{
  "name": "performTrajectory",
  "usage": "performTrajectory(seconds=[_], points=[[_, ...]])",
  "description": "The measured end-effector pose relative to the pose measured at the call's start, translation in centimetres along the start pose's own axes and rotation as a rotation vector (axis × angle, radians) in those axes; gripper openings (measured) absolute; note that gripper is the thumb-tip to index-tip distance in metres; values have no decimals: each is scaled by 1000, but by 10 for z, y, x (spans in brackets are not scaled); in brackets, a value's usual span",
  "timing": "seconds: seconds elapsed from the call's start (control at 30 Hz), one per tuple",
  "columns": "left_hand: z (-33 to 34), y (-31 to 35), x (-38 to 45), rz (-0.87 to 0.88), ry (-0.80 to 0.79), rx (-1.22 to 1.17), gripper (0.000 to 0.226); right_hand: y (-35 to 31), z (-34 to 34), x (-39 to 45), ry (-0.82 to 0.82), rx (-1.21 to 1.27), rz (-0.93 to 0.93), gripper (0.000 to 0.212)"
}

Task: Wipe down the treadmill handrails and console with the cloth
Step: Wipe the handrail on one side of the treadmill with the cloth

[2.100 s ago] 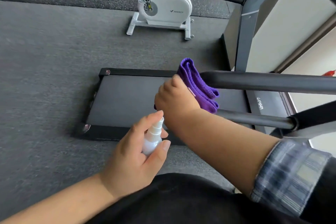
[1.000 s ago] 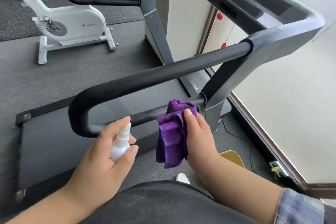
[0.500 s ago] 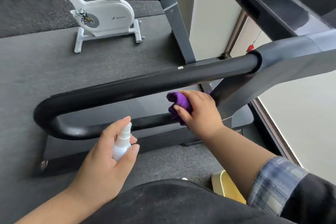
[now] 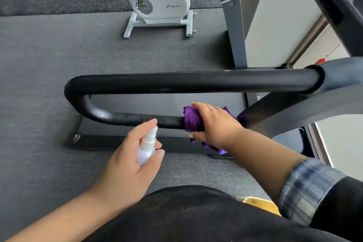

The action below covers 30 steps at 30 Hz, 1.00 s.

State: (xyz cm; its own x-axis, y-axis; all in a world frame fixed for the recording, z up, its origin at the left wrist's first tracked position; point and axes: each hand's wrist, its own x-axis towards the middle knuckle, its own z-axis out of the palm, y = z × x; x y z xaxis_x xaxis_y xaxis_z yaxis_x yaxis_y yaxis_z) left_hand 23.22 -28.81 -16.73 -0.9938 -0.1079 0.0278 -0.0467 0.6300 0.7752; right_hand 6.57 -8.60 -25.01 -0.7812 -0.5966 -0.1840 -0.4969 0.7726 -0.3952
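A black looped treadmill handrail (image 4: 192,81) runs across the middle of the head view, its thinner lower bar below it. My right hand (image 4: 216,125) grips a purple cloth (image 4: 193,119) wrapped round that lower bar, near where it joins the grey upright. My left hand (image 4: 125,165) holds a small white spray bottle (image 4: 146,147) upright just in front of the lower bar, index finger resting on the nozzle top. The console is out of view at the upper right.
The treadmill deck (image 4: 176,104) lies on grey carpet below the rail. A white exercise bike (image 4: 159,6) stands further back. The far grey upright (image 4: 234,25) rises behind the rail. A yellow object (image 4: 259,204) sits by my lap.
The view has swung from the deck onto the handrail. My right hand carried the cloth onto the lower bar and wrapped it there. My left hand kept the bottle.
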Motion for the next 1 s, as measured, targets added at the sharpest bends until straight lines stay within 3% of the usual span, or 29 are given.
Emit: performTrajectory(seconds=[0.07,0.17,0.2,0.3,0.4,0.47,0.53,0.6,0.77,1.0], points=[[3,3,0,6,-7,-5,53,9,-6,-5,-17,113,31,78],[5,4,0,12,-7,-13,52,22,-5,-12,45,384,123,36],[5,4,-1,9,-2,-20,51,23,-3,-12,84,512,172,31],[3,4,-4,-3,9,-31,51,19,-2,-11,166,738,237,39],[1,2,-6,-11,17,-9,53,17,-7,-9,130,828,253,38],[-2,-1,-8,-18,36,-6,54,21,-6,-9,59,678,130,35],[-3,-5,-9,-23,49,-7,52,29,0,-9,-45,192,2,59],[-5,-7,-10,-29,53,-6,51,28,6,-12,-42,-124,27,84],[-11,-15,-11,-53,78,-22,51,11,20,-4,87,-182,-12,90],[-13,-19,-6,-71,54,3,54,-68,29,44,54,-196,-145,84]])
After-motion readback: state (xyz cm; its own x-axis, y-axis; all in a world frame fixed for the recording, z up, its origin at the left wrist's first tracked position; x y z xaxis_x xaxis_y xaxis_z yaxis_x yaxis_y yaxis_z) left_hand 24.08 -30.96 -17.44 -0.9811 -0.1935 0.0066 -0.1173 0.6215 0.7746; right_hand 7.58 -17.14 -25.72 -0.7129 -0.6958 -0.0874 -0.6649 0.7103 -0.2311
